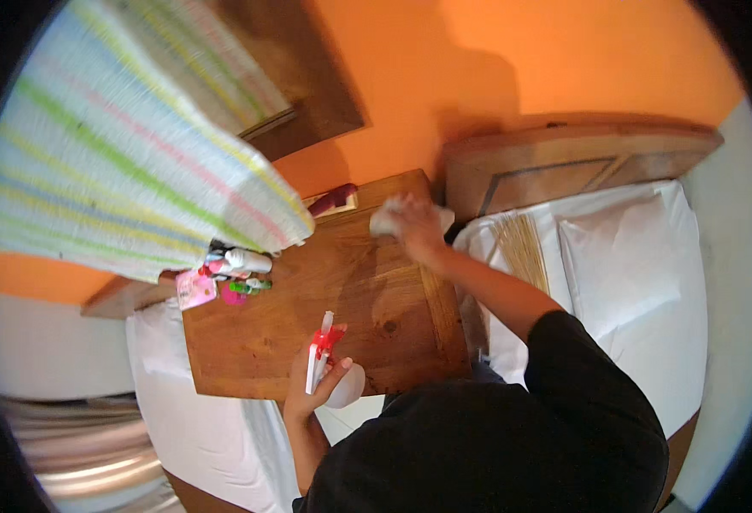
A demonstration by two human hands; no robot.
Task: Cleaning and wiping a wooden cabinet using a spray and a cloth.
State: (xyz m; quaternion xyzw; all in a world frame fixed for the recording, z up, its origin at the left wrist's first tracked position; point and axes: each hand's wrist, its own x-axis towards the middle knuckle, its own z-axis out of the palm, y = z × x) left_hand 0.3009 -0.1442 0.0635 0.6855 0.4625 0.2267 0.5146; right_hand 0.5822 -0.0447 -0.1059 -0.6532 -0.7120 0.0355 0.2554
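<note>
My right hand (419, 231) presses a pale cloth (385, 219) against the back right part of a wooden tabletop (324, 276); the hand is slightly blurred. At the table's front edge my left hand (315, 385) is closed around a spray bottle (347, 386) with a red and white trigger head, its nozzle pointing towards the table. A dark red object (334, 199), whose kind I cannot tell, lies in a light tray at the back edge. Several small bottles, a white one (249, 260) and a green one (241, 288) among them, stand or lie at the left beside a pink packet (196, 290).
A striped towel (158, 147) hangs over a framed mirror (344, 115) at the upper left and reaches down near the bottles. To the right is a bed with a white pillow (619, 263) and a bundle of thin sticks (522, 250). Another white bed (202, 436) stands at the left.
</note>
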